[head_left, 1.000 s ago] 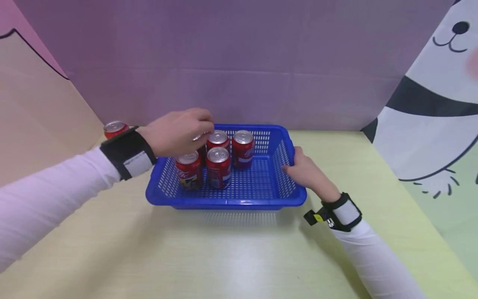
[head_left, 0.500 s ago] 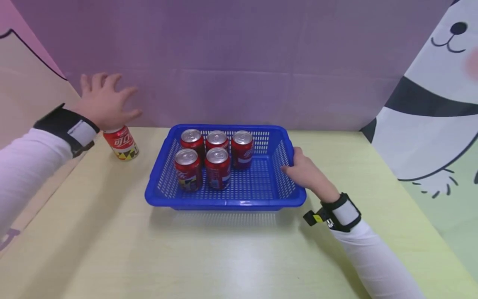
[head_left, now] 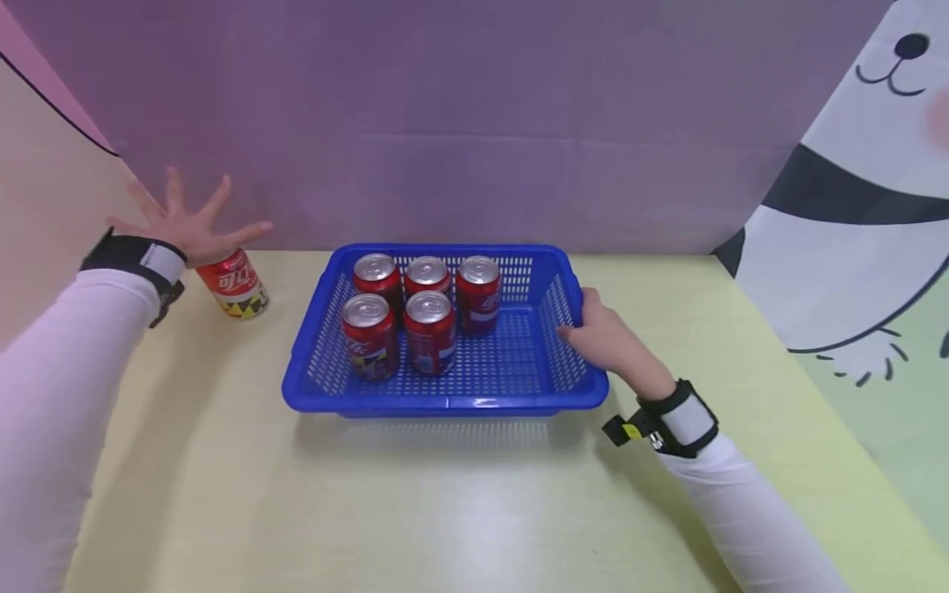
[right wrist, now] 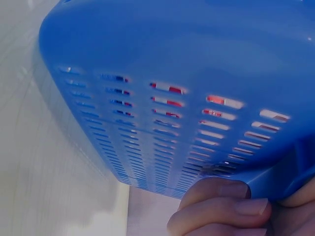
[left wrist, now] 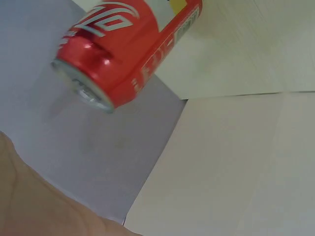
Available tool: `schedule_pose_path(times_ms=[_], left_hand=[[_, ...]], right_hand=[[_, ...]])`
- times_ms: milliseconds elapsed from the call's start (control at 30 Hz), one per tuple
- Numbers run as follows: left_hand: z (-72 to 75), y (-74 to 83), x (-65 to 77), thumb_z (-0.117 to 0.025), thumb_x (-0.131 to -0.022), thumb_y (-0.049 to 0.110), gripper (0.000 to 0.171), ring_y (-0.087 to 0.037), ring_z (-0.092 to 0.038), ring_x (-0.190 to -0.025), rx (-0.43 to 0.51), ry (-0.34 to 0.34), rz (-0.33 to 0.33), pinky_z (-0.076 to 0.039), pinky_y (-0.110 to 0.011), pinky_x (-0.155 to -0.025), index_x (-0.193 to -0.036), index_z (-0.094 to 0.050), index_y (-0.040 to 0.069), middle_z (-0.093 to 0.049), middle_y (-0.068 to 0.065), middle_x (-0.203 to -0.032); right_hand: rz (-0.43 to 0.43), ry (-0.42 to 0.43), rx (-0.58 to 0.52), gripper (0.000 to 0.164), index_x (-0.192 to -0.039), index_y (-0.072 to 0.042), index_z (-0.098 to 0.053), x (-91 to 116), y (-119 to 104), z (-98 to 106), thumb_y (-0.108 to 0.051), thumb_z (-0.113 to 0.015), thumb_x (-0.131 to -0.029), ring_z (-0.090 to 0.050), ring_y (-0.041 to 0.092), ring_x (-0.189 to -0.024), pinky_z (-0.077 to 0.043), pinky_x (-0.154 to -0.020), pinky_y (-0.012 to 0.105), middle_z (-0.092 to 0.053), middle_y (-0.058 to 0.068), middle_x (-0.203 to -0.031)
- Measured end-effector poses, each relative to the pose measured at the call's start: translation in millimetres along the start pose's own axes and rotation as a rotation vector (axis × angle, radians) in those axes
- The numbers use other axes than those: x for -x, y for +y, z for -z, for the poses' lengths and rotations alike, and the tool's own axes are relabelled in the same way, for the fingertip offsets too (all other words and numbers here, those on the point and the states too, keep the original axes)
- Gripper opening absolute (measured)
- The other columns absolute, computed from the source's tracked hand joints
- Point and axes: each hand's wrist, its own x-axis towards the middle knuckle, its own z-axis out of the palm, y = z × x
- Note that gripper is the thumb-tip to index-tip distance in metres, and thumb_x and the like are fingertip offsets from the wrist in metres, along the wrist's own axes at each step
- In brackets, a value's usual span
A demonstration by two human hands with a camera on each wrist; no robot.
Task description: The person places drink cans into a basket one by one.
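Observation:
My left hand is spread wide at the back left, its fingers straight, above a red soda can standing on the table. In the left wrist view the can is apart from the part of the hand that shows. On the other side my right hand grips the right rim of a blue plastic basket. Its curled fingers show under that rim in the right wrist view. Inside the basket several red soda cans stand upright, grouped in its left and middle part.
The pale wooden table runs up to a purple backdrop close behind the basket. A cream panel borders it on the left. At the right stands a panel with a panda drawing.
My left hand has left the cans in the basket and moved left to the lone can, its fingers spreading wide. The right hand keeps its grip on the rim.

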Motion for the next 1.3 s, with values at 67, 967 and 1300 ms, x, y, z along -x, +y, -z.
schedule_pose_path(times_ms=[67, 967, 1300], left_hand=[[-5.5, -1.6, -2.8, -0.029, -0.080, 0.087, 0.105, -0.059, 0.044, -0.115, -0.008, 0.012, 0.006, 0.016, -0.087, -0.075, -0.152, 0.020, 0.029, 0.049, -0.019, -0.142], [-49.4, -12.8, -11.5, -0.058, -0.070, 0.082, 0.122, -0.054, 0.045, -0.120, 0.101, 0.039, 0.047, 0.014, -0.086, -0.080, -0.155, 0.012, 0.030, 0.038, -0.021, -0.150], [-48.5, -16.6, -10.5, -0.077, -0.073, 0.060, 0.102, -0.063, -0.040, -0.105, 0.159, 0.000, 0.025, -0.041, -0.074, -0.078, -0.150, -0.034, 0.009, -0.039, -0.040, -0.130]], right_hand=[[-0.003, -0.004, 0.001, 0.067, -0.147, 0.012, -0.014, 1.3, 0.3, -0.5, -0.011, -0.052, -0.097, -0.063, 0.042, -0.098, -0.058, -0.074, 0.046, -0.047, 0.038, -0.128], [-0.026, -0.011, -0.003, 0.067, -0.148, 0.009, -0.013, 9.9, 0.2, -0.8, -0.010, -0.051, -0.098, -0.064, 0.038, -0.093, -0.059, -0.071, 0.043, -0.049, 0.036, -0.126], [-0.028, -0.009, -0.001, 0.066, -0.148, 0.009, -0.014, 10.3, -0.1, -0.4, -0.012, -0.052, -0.098, -0.064, 0.039, -0.094, -0.059, -0.071, 0.043, -0.050, 0.036, -0.126]])
